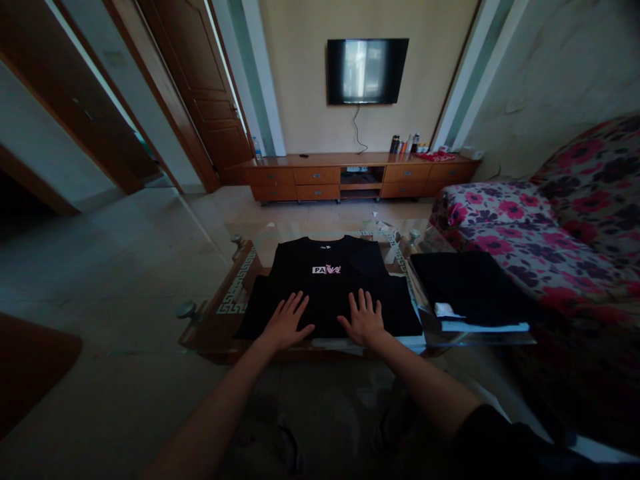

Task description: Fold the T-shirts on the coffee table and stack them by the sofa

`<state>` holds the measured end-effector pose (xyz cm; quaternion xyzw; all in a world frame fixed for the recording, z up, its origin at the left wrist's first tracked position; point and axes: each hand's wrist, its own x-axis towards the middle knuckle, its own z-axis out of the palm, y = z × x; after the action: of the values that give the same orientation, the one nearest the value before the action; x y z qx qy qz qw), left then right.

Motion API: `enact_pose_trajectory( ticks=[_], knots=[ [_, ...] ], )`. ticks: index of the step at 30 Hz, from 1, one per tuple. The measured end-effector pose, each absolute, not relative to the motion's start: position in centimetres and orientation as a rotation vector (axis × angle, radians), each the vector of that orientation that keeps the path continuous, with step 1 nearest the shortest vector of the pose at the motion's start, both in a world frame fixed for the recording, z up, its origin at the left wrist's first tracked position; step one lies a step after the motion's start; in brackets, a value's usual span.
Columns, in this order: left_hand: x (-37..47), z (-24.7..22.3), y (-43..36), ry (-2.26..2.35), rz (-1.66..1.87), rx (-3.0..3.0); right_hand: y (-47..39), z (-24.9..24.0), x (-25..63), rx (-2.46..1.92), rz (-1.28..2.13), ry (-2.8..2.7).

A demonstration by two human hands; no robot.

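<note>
A black T-shirt (pixel 320 293) with a small white and pink chest print lies on the glass coffee table (pixel 220 333), its lower part folded up and its collar pointing away from me. My left hand (pixel 289 321) rests flat on the near left part of the cloth, fingers spread. Flat on the near right part lies my right hand (pixel 364 320), its fingers also apart. Neither hand grasps anything. Something white and flat shows under the shirt's near edge. To the right sits a folded black garment (pixel 470 283) with a white tag, on a pale flat sheet.
A sofa with a floral cover (pixel 525 213) stands close on the right. Beyond the table, a low wooden cabinet (pixel 315 177) carries several bottles at its right end. A television (pixel 367 71) hangs above it. Tiled floor extends to the left.
</note>
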<state>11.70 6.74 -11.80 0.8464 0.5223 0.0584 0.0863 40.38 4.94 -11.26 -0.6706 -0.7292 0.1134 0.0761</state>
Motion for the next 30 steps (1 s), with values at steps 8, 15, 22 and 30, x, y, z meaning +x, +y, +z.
enact_pose_trajectory(
  ticks=[8, 15, 22, 30],
  knots=[
    [14.2, -10.6, 6.9, 1.395, 0.236, 2.707, 5.7, -10.4, 33.5, -1.791, 0.320, -2.282],
    [15.6, -13.1, 7.2, 1.589, 0.287, 2.612, 6.0, -10.9, 30.8, -1.759, 0.355, -2.286],
    [13.8, -13.6, 7.2, 1.732, 0.280, 2.604, 5.9, -11.3, 32.5, -1.741, 0.339, -2.345],
    [9.9, -13.7, 7.7, 1.927, 0.264, 2.475, 5.9, -12.1, 39.9, -1.837, 0.213, -2.357]
  ],
)
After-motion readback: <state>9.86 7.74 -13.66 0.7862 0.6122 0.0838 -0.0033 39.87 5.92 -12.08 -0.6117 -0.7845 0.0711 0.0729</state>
